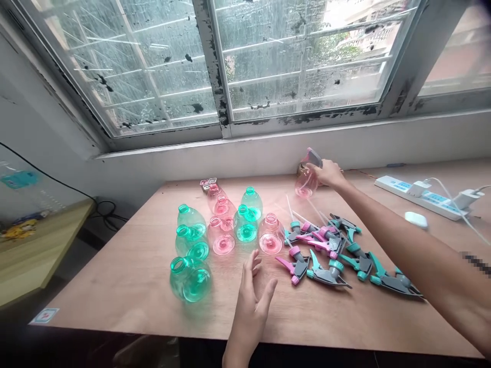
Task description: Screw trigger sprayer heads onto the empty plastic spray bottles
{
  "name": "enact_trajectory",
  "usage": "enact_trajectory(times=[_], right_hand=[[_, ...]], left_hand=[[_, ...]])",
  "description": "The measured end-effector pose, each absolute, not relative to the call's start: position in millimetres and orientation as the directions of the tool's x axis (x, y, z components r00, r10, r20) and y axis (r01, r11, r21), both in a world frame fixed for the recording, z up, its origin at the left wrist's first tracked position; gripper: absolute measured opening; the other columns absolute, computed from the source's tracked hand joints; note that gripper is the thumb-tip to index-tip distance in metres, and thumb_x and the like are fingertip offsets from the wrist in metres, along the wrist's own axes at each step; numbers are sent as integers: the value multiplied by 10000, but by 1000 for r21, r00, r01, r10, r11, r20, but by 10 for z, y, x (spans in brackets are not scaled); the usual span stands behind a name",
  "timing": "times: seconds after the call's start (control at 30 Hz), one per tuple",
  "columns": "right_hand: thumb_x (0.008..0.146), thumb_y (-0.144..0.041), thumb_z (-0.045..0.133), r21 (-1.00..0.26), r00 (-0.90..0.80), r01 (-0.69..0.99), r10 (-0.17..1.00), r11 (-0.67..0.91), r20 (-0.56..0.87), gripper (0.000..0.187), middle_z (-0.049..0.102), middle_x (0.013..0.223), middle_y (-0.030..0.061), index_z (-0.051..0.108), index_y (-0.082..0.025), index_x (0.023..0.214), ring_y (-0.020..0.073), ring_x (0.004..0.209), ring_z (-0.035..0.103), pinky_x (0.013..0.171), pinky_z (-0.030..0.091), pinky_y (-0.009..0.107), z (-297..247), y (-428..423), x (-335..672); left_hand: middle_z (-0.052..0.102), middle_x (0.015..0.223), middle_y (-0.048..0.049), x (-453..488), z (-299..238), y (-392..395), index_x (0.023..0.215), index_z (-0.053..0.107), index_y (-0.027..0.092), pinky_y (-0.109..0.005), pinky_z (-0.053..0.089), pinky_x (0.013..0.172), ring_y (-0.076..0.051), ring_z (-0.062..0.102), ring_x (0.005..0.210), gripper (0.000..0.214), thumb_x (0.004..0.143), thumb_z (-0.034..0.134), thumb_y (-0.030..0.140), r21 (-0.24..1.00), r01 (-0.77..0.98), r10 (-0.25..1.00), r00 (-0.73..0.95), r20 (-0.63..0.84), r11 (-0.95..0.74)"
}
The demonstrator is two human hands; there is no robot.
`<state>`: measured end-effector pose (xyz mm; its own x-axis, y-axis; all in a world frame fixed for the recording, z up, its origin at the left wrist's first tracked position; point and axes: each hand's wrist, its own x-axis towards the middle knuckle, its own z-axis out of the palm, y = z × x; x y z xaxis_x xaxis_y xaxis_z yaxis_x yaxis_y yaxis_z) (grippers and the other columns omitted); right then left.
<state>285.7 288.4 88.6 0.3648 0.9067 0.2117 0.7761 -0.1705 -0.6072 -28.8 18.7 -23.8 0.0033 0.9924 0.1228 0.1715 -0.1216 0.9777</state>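
Note:
At the back of the table, my right hand [327,173] is closed around the top of a pink spray bottle [306,183], which stands upright with its trigger head on. My left hand [253,301] hovers over the front of the table, fingers apart, holding nothing. Just beyond it is an open pink bottle [271,235]. Further left stand several topless bottles, among them a green bottle [191,281] and a pink bottle [221,237]. To the right lies a pile of loose trigger heads, including a pink and grey trigger head [296,267] and a green and grey trigger head [330,273].
A white power strip [422,197] with plugs and cables lies at the right, near a small white case [416,220]. A small dark box [209,184] sits behind the bottles. The window wall [249,158] bounds the table's back.

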Motion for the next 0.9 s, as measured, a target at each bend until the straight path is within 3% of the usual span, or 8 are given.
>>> enact_trajectory(times=[0.33,0.53,0.67,0.8,0.9], right_hand=[[1041,-375,702,-567,358,789,927,-238,109,298,745,1248,93,700,-176,1263,259,1014,756,866,643,463,805,3069,2795],[1058,-508,621,-563,383,802,896,-201,225,381,761,1189,97,700,-178,1233,271,1018,744,931,587,498,792,2716,2851],[1063,-601,472,-568,355,815,873,-115,333,562,741,1259,207,560,-154,1392,396,1163,694,922,532,489,646,2203,2880],[1035,-552,518,-526,164,848,918,55,360,519,657,1398,230,578,-164,1374,381,1050,735,857,554,465,408,1597,2815],[1014,-459,588,-479,-111,839,943,258,315,367,725,1323,135,654,-233,1295,333,1144,721,948,559,404,215,1219,2677]], left_hand=[[565,1581,-106,-309,-241,224,1572,457,296,-514,396,1232,-300,560,1437,569,1037,636,364,948,285,990,66,126,-140],[577,1561,-111,-292,-231,229,1563,446,286,-516,423,1219,-286,581,1418,543,1050,613,346,938,310,988,71,138,-154],[604,1534,-129,-295,-245,239,1530,481,270,-531,449,1202,-294,603,1402,516,1043,627,359,933,324,988,55,144,-154],[624,1483,-151,-232,-178,310,1506,504,240,-547,485,1156,-329,613,1380,545,1009,681,379,905,381,978,-14,207,-186],[571,1481,-157,-107,31,449,1451,541,227,-588,317,1247,-355,448,1481,536,980,731,397,845,467,920,-142,364,-262]])
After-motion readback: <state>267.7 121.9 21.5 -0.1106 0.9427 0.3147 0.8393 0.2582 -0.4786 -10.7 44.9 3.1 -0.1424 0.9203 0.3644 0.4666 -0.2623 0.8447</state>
